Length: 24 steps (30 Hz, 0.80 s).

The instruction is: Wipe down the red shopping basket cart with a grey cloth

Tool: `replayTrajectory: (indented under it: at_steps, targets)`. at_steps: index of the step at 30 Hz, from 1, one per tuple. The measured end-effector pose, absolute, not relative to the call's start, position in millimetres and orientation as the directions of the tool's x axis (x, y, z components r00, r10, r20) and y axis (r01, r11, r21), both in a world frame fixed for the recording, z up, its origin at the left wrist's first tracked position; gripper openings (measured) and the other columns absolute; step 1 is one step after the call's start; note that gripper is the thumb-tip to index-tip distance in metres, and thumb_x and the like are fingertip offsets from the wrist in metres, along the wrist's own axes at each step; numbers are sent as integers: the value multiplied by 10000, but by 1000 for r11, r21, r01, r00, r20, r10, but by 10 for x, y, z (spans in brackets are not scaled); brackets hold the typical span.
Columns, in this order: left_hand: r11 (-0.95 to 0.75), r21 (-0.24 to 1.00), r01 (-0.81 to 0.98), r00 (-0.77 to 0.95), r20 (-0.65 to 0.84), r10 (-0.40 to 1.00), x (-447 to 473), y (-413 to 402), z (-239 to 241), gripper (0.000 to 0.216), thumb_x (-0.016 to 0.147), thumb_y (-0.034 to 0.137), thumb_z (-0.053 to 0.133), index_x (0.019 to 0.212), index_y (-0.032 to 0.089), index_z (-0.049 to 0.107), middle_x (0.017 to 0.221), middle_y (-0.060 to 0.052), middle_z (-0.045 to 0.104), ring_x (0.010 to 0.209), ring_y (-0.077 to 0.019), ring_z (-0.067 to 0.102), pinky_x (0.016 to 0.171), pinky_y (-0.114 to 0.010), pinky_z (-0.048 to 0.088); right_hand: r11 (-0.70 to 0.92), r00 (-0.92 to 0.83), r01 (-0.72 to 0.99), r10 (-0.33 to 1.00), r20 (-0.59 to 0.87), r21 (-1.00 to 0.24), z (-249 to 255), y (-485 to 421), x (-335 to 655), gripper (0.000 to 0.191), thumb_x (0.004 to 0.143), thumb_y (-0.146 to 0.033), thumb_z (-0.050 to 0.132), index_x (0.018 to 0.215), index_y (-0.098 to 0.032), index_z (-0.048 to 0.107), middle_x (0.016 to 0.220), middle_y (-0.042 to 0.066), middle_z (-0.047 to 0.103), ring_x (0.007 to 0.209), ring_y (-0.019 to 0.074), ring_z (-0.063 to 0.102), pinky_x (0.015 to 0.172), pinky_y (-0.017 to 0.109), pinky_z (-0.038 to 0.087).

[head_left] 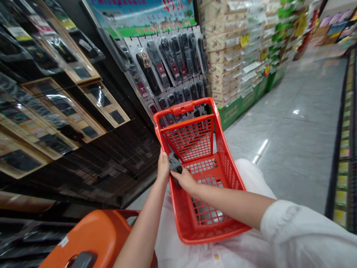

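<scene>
A red plastic shopping basket (224,160) with mesh walls and floor is tilted in front of my body. My left hand (163,165) is closed against its left side from outside, near the upper rim. Inside that same wall, my right hand (185,180) grips a dark grey rounded object (174,163), its fingers partly hidden beneath it. The object's exact kind cannot be made out. It is pressed close to the basket's wall beside my left hand. A hinged mesh flap (192,139) stands across the basket's far end.
Packaged belts (154,61) hang on the display ahead. Boxed goods (103,100) line the dark shelf at left. Stacked cartons (224,48) stand at back right, beside the tiled aisle (295,137). An orange case-like object (95,232) is low at left.
</scene>
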<state>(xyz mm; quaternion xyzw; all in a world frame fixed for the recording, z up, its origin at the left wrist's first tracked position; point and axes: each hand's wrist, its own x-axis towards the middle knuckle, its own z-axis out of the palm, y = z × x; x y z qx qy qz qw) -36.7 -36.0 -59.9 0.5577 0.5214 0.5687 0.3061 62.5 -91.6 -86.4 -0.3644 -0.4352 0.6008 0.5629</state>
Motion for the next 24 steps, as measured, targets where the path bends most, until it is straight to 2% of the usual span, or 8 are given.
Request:
replayTrajectory:
  at_steps: [2, 4, 8, 11, 16, 18, 21, 24]
  targets:
    - [-265, 929, 260, -202, 320, 926, -348, -369, -579, 570, 954, 550, 401, 1415, 227, 491, 1491, -73, 483, 1410, -230, 391, 1186, -391, 272, -50, -86, -358, 996, -21, -933, -1029, -1031, 539, 328, 739, -190, 584, 1049, -201, 692, 1078, 27, 739, 1052, 221, 653, 1012, 386, 471]
    - [-259, 926, 275, -205, 320, 925, -335, -370, -551, 592, 952, 564, 388, 1420, 215, 488, 1495, -80, 477, 1413, -229, 385, 1188, -380, 266, -163, -60, -247, 986, -153, -955, -1170, -1162, 535, 271, 704, -128, 553, 910, -200, 715, 974, 24, 754, 1002, 237, 663, 979, 401, 480]
    - [-255, 925, 282, -191, 315, 930, -326, -368, -509, 606, 950, 570, 390, 1421, 204, 491, 1501, -84, 468, 1410, -232, 391, 1189, -374, 265, -364, -49, -143, 931, -361, -920, -1149, -1251, 586, 222, 710, -118, 499, 750, -193, 704, 794, 32, 737, 844, 243, 671, 809, 366, 525]
    - [-234, 938, 256, -196, 288, 937, -330, -358, -510, 585, 954, 555, 396, 1407, 202, 508, 1498, -79, 473, 1418, -227, 379, 1192, -374, 261, -294, -60, -222, 956, -288, -930, -925, -1155, 573, 347, 673, -76, 461, 879, -187, 717, 799, 12, 735, 814, 219, 669, 756, 319, 530]
    - [-235, 955, 180, -177, 267, 947, -332, -339, -550, 575, 956, 549, 399, 1417, 221, 496, 1508, -59, 462, 1427, -228, 362, 1195, -385, 257, -74, -48, -135, 997, -68, -988, -864, -1305, 621, 498, 639, -32, 444, 1015, -199, 724, 947, 17, 750, 996, 223, 663, 957, 364, 481]
    - [-236, 956, 173, -170, 265, 949, -324, -334, -561, 576, 951, 555, 406, 1421, 233, 493, 1497, -50, 477, 1438, -227, 342, 1201, -387, 242, -105, -117, -64, 988, -98, -992, -973, -1537, 711, 481, 632, -27, 459, 987, -206, 732, 946, 24, 749, 1004, 233, 663, 960, 377, 477]
    - [-243, 956, 162, -158, 268, 950, -301, -328, -565, 576, 946, 558, 418, 1423, 241, 491, 1480, -44, 500, 1451, -221, 315, 1207, -382, 218, -294, -197, -5, 938, -287, -956, -1068, -1784, 855, 374, 644, -49, 503, 907, -191, 728, 851, 28, 736, 889, 233, 674, 846, 357, 514]
    - [-232, 961, 153, -155, 255, 954, -277, -324, -562, 567, 947, 546, 428, 1419, 237, 494, 1481, -50, 499, 1447, -219, 323, 1205, -380, 223, -447, -194, -118, 886, -421, -887, -964, -1632, 900, 305, 706, -115, 515, 944, -170, 697, 786, 26, 713, 745, 211, 657, 704, 329, 524]
